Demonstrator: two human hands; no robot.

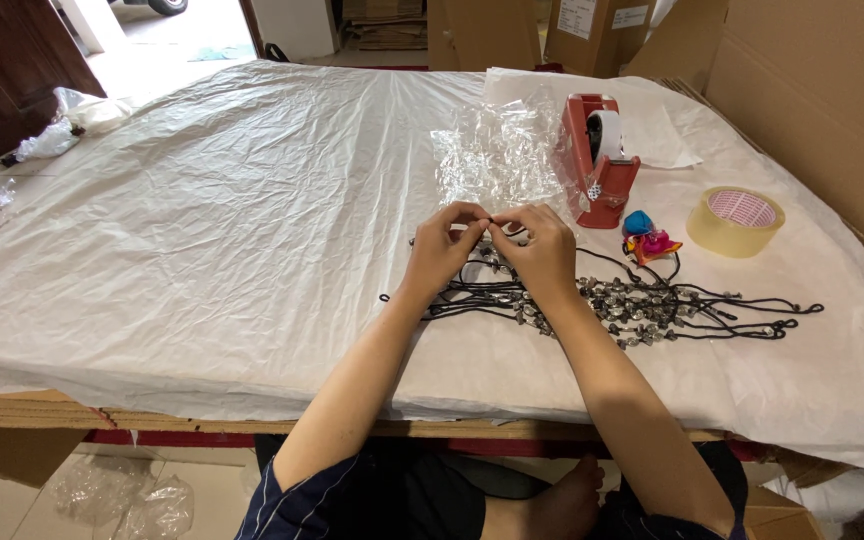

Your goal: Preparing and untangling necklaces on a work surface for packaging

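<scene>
Two hands, left hand (442,250) and right hand (542,250), pinch one thin black cord (500,222) between fingertips, above the beaded cord pile (632,300) on crinkled white sheet (202,220). Behind: crumpled clear bags (497,155), red tape dispenser (597,160), tan tape roll (737,220) (round, right side).

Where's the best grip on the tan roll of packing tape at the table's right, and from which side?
Take the tan roll of packing tape from above, fingers pinching across its outer wall. It lies flat on the white sheet with its core hole facing up and open space around it. The red tape dispenser stands to its left, so coming straight down likely avoids it.
</scene>
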